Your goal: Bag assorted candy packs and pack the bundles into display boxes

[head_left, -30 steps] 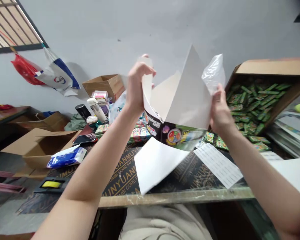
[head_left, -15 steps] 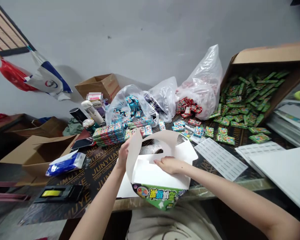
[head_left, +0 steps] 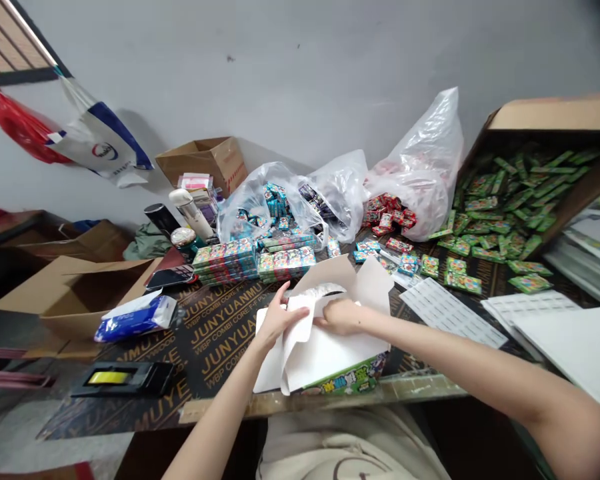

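Observation:
A printed carton (head_left: 337, 357), white inside with a green colourful front, lies at the table's front edge with its white flaps raised. My left hand (head_left: 276, 323) grips a white flap on its left side, thumb over the board and fingers behind it. Inside the opening is my right hand (head_left: 343, 316), its fingers bent down and their tips hidden by the carton wall. Whether they hold anything cannot be seen. Just behind the hands, a shiny curved silvery edge (head_left: 325, 289) shows in the opening.
Behind the carton stand stacked small candy boxes (head_left: 225, 260). Clear bags hold blue boxes (head_left: 276, 200) and red boxes (head_left: 387, 212). At right are a tipped carton of green boxes (head_left: 520, 193) and a label sheet (head_left: 450, 312). A tape dispenser (head_left: 123, 379) and blue wipes pack (head_left: 137, 317) lie left.
The carton has turned and tilted, so less of its green front shows. My left hand moved from the raised far flap to the near left flap. My right hand reached deeper inside.

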A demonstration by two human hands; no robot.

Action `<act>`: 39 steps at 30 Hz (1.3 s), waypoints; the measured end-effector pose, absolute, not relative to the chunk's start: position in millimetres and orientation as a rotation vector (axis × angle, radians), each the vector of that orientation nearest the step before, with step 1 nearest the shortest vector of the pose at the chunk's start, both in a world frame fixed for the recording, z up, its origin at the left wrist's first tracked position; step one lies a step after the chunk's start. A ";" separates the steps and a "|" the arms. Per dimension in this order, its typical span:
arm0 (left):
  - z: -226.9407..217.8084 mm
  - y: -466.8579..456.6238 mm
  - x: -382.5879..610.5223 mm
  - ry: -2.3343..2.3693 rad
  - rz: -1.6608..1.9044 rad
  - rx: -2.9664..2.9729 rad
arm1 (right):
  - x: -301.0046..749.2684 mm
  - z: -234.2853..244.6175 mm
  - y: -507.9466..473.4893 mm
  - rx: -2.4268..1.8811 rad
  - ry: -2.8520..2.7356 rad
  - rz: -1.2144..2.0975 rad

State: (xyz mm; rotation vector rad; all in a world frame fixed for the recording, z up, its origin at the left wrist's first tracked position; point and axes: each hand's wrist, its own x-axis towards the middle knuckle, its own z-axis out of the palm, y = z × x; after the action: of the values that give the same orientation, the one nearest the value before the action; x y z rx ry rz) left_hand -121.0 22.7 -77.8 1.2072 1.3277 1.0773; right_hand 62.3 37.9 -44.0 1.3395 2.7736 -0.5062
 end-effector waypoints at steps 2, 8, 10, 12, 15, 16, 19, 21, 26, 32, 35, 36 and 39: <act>-94.0 27.6 -118.0 1.426 1.221 1.204 | 78.0 -31.5 26.1 1.304 3.045 -0.321; -125.2 33.0 -123.3 1.522 1.310 1.251 | 170.0 -36.5 45.3 2.766 3.545 -0.493; -128.3 33.5 -125.2 1.552 1.299 1.242 | 181.2 -53.3 64.5 2.950 3.144 -1.223; -130.6 33.9 -126.5 1.577 1.304 1.222 | 172.6 -68.8 79.0 2.448 3.024 -1.623; -134.7 34.1 -127.9 1.588 1.323 1.212 | 139.2 -81.8 89.7 1.864 2.944 -1.514; -136.0 33.9 -128.3 1.581 1.327 1.208 | 128.3 -83.7 91.5 1.825 2.902 -1.451; -138.5 32.1 -128.2 1.536 1.354 1.189 | 108.7 -88.5 95.4 1.728 2.938 -1.543; -139.2 30.2 -126.6 1.468 1.383 1.121 | 106.5 -93.4 96.1 1.592 3.034 -1.802; -137.9 26.5 -122.7 1.319 1.392 0.830 | 114.9 -98.5 91.1 1.752 2.966 -2.124; -121.4 27.0 -131.1 1.376 1.173 1.085 | 117.5 -83.5 91.9 1.430 3.055 -1.458; -113.8 30.4 -129.7 1.618 0.844 1.528 | 111.2 -83.6 92.6 1.316 3.061 -0.825; -112.7 31.5 -127.7 1.730 0.749 1.622 | 108.6 -84.3 92.2 1.320 3.038 -0.672; -112.3 31.9 -122.2 1.941 0.643 1.653 | 104.1 -85.2 90.8 1.351 3.000 -0.400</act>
State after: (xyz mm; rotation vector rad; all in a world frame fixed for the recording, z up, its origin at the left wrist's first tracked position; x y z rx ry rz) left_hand -122.2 31.9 -112.3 1.6532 1.9406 0.6429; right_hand 104.1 90.8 -85.2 1.3510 2.9996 -0.4002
